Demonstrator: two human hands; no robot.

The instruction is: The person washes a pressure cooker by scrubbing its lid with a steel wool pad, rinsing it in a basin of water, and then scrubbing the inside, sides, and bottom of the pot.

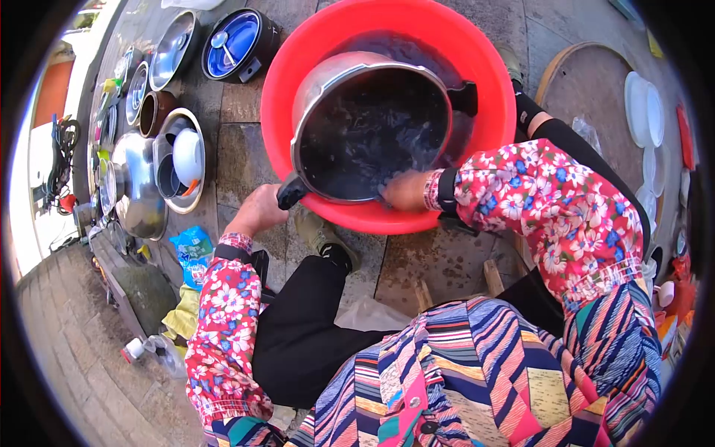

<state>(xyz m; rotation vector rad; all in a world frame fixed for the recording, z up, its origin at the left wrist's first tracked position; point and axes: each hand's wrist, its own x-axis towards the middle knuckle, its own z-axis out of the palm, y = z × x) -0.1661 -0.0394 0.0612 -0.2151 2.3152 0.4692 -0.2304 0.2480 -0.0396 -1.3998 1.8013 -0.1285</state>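
Note:
A large red plastic basin stands before me with dark water in it. Inside it, tilted toward me, is a metal pressure cooker pot with black handles and dark, murky liquid inside. My left hand is closed around the pot's near-left handle. Over the pot's near rim reaches my right hand, its fingers down in the dark liquid at the inner wall. Those fingers are blurred and partly hidden, so whether they grip anything cannot be made out.
Left of the basin are a blue-lined pot, metal lids, a brown jar and a basin holding a white bowl. A blue packet lies nearer. To the right are a round wooden board and white dishes.

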